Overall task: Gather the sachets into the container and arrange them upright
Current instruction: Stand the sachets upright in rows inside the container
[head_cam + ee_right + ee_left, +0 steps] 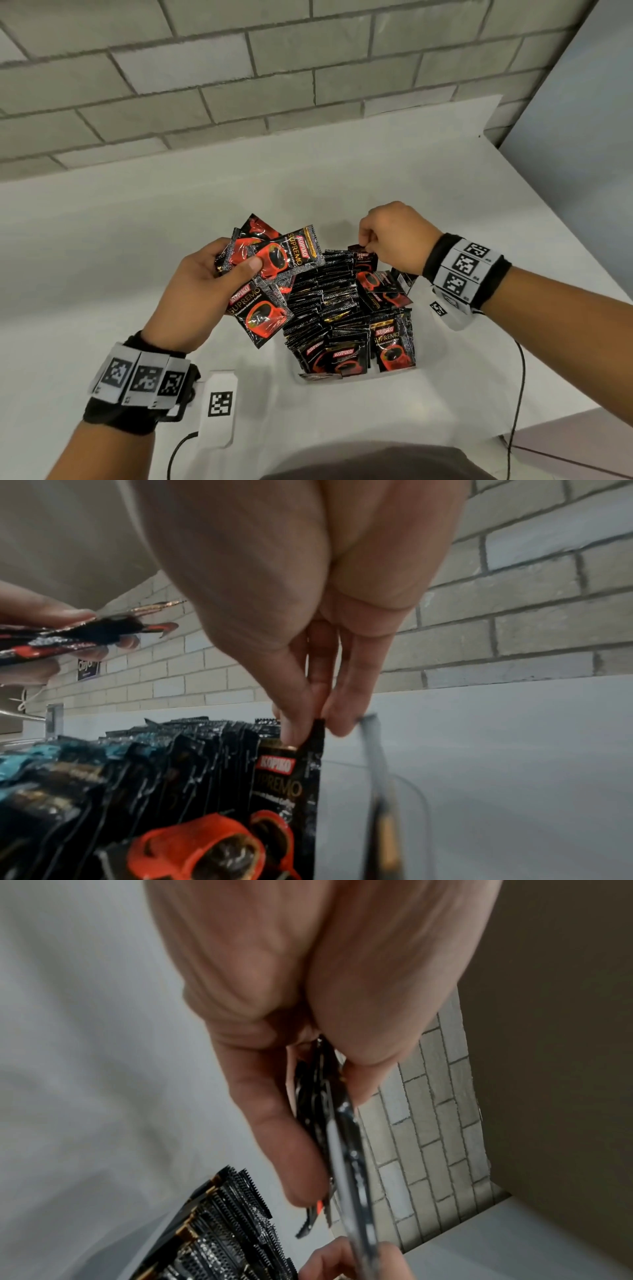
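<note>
A clear container (356, 377) on the white table is packed with black-and-red coffee sachets (329, 301) standing on edge in rows. My left hand (219, 277) holds a fanned bunch of sachets (274, 260) above the container's left side, thumb on top; the left wrist view shows the bunch of sachets (325, 1123) edge-on between thumb and fingers. My right hand (370, 243) pinches the top edge of one upright sachet (364, 257) at the far end of the container. In the right wrist view my fingertips (291, 731) pinch that sachet (291, 777) beside the container's clear wall (377, 750).
A grey brick wall (239, 85) backs the white table (102, 240). A black cable (519, 394) runs from my right wrist over the table's near right edge. Each wrist carries a band with square markers.
</note>
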Motion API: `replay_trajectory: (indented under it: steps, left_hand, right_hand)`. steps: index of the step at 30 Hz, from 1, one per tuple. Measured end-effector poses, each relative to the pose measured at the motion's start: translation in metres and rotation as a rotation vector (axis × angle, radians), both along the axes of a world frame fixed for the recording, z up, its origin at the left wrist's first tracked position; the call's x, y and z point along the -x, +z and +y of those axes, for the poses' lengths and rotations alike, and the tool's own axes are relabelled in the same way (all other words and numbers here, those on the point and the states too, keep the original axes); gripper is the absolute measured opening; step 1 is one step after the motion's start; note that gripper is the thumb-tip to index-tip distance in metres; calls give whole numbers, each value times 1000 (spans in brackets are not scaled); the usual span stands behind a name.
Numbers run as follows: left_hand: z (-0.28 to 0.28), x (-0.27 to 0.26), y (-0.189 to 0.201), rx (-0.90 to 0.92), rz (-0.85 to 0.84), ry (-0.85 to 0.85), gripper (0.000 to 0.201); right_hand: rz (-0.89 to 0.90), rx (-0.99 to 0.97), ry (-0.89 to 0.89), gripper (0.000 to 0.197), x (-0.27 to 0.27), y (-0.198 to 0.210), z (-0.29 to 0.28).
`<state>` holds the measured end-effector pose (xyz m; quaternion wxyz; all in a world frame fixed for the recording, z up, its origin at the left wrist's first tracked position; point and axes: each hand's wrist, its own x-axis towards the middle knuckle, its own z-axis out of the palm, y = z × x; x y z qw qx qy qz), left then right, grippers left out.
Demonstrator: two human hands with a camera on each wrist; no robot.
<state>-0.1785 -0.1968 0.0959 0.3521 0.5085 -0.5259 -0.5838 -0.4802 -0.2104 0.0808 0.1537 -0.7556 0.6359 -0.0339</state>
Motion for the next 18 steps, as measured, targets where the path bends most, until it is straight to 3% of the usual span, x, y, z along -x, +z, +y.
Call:
replay_trajectory:
  steps: [3,7,10,12,15,18]
  left_hand:
    - [-2,3,1,4,8,-11,23]
    - [-2,16,3,20,19,-46,22]
    - [-2,30,4,39,29,-89,23]
    - [-2,38,4,58,27,-123,24]
    - [-1,44,4,68,30,-143,25]
    - [0,39,3,61,9,-121,23]
  right_hand:
    - [-20,33,-9,14,7,7,1]
    - [-337,159,-105,12,6,33,11]
    - [-629,65,-179,26,-11,53,29]
    - [-652,-5,-163,32,-18,56,38]
    - [-702,-29,-205,26,-16,50,41]
    - [-900,-48,-322,19,-2,46,38]
